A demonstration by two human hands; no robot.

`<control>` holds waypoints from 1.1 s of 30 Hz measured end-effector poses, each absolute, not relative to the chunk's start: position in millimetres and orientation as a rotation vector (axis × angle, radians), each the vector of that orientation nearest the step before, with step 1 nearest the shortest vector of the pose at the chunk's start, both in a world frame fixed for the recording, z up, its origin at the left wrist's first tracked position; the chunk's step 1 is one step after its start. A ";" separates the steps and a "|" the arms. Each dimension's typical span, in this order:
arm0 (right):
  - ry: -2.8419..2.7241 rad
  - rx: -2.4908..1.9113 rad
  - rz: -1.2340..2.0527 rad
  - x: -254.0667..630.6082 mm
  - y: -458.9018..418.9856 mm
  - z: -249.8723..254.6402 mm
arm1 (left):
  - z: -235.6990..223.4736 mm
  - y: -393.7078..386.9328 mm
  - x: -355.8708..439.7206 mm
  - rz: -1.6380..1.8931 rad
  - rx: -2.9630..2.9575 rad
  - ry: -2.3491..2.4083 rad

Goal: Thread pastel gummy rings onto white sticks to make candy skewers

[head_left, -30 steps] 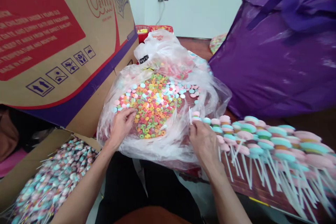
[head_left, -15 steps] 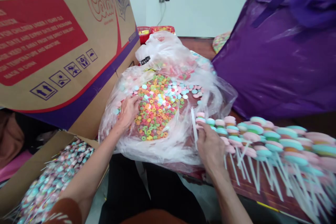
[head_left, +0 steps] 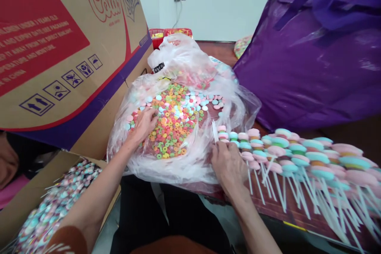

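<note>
Brown cardboard forms an open box [head_left: 32,184] of pastel stick candies [head_left: 52,204] at the lower left of the frame, and right of centre the person's right hand [head_left: 229,166] has its fingers closed on at least one thin white stick [head_left: 214,131], beside rows of pink-and-blue layered disc candies on white sticks [head_left: 279,151]. Left of centre, the left hand [head_left: 144,125] curls its fingers at a pile of small multicoloured ring candies [head_left: 172,137] on crumpled clear plastic [head_left: 178,172]; whether it grips any cannot be told. Beyond, a glossy purple bag [head_left: 312,63] fills the upper right.
</note>
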State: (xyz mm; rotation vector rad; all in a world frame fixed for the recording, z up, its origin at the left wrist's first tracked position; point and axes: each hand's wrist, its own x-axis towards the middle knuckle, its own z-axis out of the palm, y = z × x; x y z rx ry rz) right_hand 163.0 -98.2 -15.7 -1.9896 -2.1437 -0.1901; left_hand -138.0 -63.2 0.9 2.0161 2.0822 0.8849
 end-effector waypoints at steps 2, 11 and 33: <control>-2.220 -2.022 -0.225 157.3 -98.3 -10.1 | 2.4 -65.5 -139.4 0.851 2.041 2.074; -2.198 -2.063 -0.186 146.1 -91.9 -12.2 | 14.2 -93.1 -149.2 0.708 2.149 1.774; -1.845 -1.934 0.308 151.7 -95.0 -28.2 | 21.9 -46.2 -128.0 0.390 2.030 2.213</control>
